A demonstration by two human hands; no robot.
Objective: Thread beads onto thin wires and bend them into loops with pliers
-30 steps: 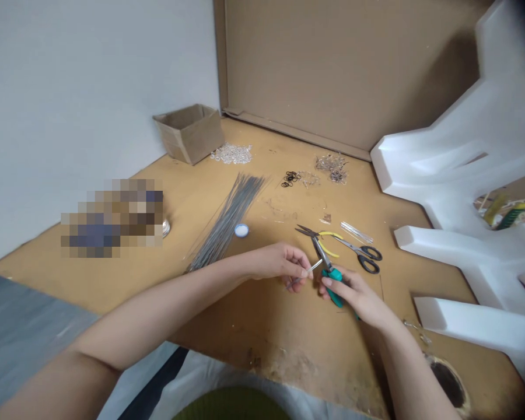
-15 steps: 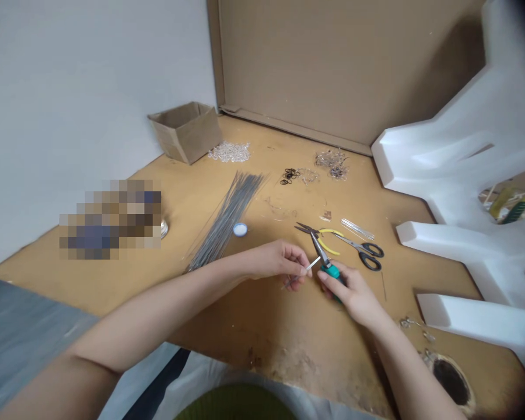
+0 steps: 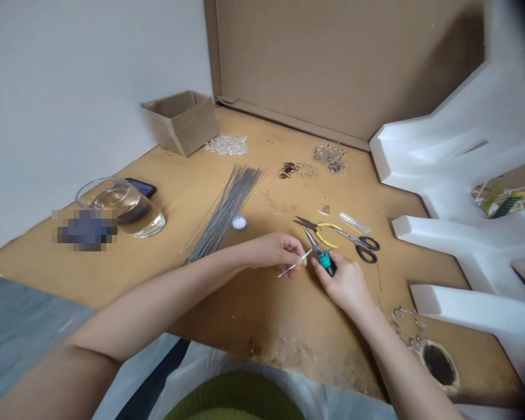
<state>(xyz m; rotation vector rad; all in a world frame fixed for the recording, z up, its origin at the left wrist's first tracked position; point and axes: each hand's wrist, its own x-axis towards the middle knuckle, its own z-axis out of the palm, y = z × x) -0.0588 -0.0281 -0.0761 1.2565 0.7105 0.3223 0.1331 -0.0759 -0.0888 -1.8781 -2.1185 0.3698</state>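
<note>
My left hand (image 3: 284, 252) pinches a short, thin silvery rod (image 3: 287, 271) that slants across its fingertips. Close by on the right, my right hand (image 3: 342, 277) is wrapped round needle-nose pliers with green and black handles (image 3: 326, 262). The pliers' tips point up and left, a little above the rod and apart from it. Beyond them on the wooden table (image 3: 126, 280) lie yellow-handled pliers (image 3: 326, 233) and black-handled scissors (image 3: 367, 249). A bundle of grey wires (image 3: 227, 216) and a small round white item with a blue rim (image 3: 239, 223) are left of the hands.
Further back are a cardboard box (image 3: 181, 125), clear beads (image 3: 227, 144), black rings (image 3: 287, 170) and tangled wire pieces (image 3: 330, 157). A glass of liquid (image 3: 133, 213) and a phone (image 3: 142, 187) stand left. White foam (image 3: 437, 230) borders the right, near a dark round hole (image 3: 438, 363).
The rod now shows more of its length in my left fingers. The pliers in my right hand have turned more upright and left. The whole view has shifted slightly.
</note>
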